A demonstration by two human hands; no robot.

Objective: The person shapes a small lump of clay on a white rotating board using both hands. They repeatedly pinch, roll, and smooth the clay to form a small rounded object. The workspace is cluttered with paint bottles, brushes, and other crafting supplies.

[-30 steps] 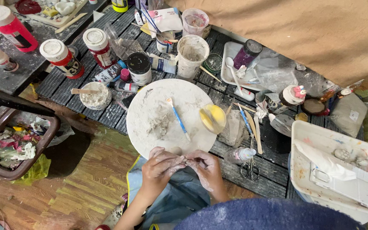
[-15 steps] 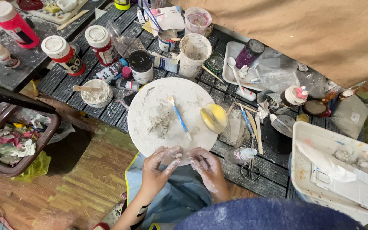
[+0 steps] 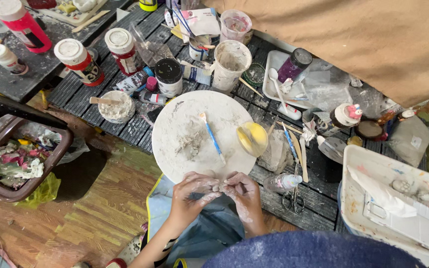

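Far out to the left of the grip, a brown waste bin (image 3: 6, 168) of scraps is sitting on the wooden floor. Up and left of the hands, a small bowl of white paste (image 3: 117, 106) with a stick in it is resting on the dark slatted table (image 3: 319, 173). The left hand (image 3: 190, 194) and right hand (image 3: 243, 192) are meeting fingertip to fingertip at the near edge of the round white board (image 3: 175, 144), both smeared with pale clay. Between the fingertips they are pinching a small lump of white clay (image 3: 219, 187); the fingers are closing tightly around it, so its shape cannot be made out. Just above the grip, a blue-handled paintbrush (image 3: 212, 137) is lying across the board, beside a smear of grey clay (image 3: 190, 143). Up and right of it, a yellow cup (image 3: 252, 138) is tipping on the board's edge. To the right of the grip, scissors (image 3: 294, 199) are lying just beside a small clear bottle (image 3: 283, 182). Far right, a white plastic tub (image 3: 358, 208) is holding paper.
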